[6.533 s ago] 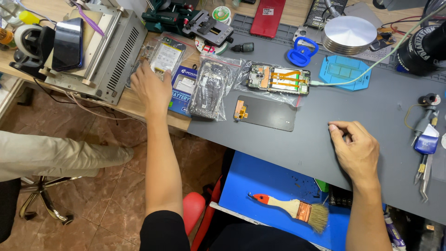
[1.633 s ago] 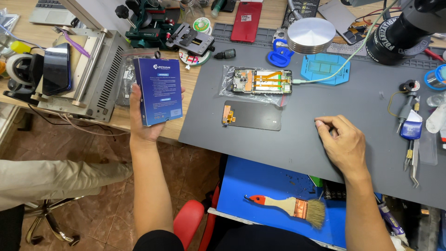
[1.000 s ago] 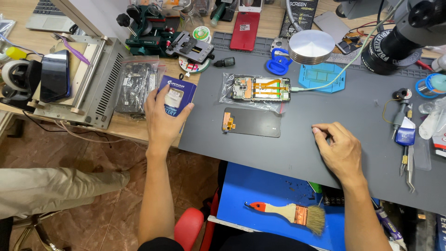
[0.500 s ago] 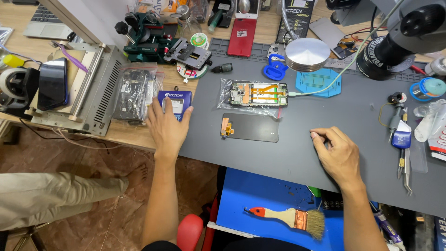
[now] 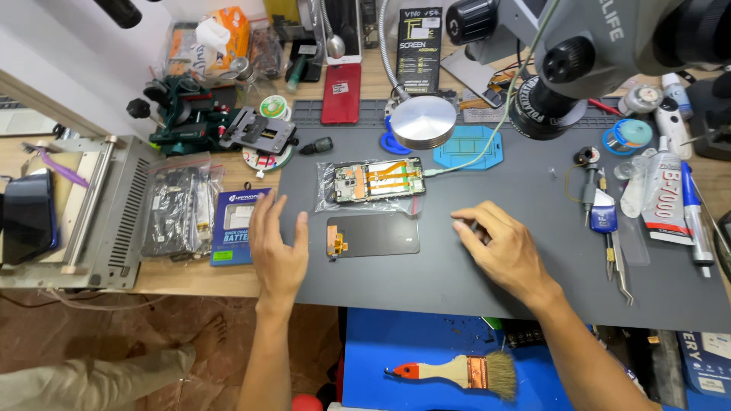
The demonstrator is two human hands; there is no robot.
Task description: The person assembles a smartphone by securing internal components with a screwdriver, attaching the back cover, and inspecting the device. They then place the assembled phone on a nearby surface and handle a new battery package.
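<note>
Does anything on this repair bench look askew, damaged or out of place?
Nothing looks damaged or spilled. The opened phone body lies on a clear plastic bag, and the black screen panel lies flat on the grey mat between the left hand and right hand.

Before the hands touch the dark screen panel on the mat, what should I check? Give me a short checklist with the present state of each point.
1. Left hand free: ok, open and holding nothing, at the mat's left edge.
2. Right hand free: cannot tell, its fingers are curled and may hide something small.
3. Screen panel reachable: ok, it lies flat between both hands with nothing on it.
4. Opened phone apart from the panel: ok, it lies on a clear bag just behind it.
5. Blue box out of the way: ok, it lies left of the grey mat.
6. Tweezers near: ok, at the right of the mat.
</note>
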